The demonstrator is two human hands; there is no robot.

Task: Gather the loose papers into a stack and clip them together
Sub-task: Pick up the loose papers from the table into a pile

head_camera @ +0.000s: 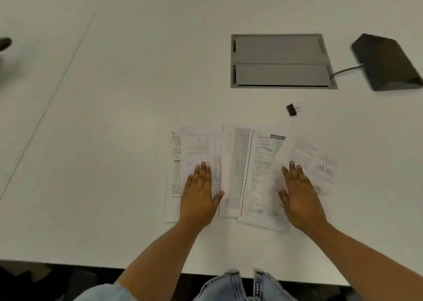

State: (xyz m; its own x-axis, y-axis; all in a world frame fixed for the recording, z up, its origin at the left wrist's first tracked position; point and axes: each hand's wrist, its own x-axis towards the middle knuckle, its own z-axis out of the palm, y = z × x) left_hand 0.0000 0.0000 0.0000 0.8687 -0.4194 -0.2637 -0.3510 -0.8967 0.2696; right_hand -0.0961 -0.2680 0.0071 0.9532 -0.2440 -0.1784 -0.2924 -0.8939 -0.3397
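The white table (114,140) filled nearly the whole frame, its near edge running along the bottom. In the upper right a grey hatch (281,61) sat flush in the tabletop, and just right of it lay a dark wedge-shaped device (386,60) with a cable running to the hatch. Lower centre, the loose papers (247,175) were fanned out in an overlapping row, the rightmost sheet tilted to the right. The left hand (199,195) lay flat, palm down, on the left sheets, fingers straight and close together, thumb out toward the middle of the fan, holding nothing. The right hand (299,197) lay the same way on the tilted right sheets, fingers slightly spread, nothing gripped. The middle sheets showed bare between the two hands. Smallest of all, the black binder clip (292,109) lay on the table above the papers, well apart from both sets of fingertips.
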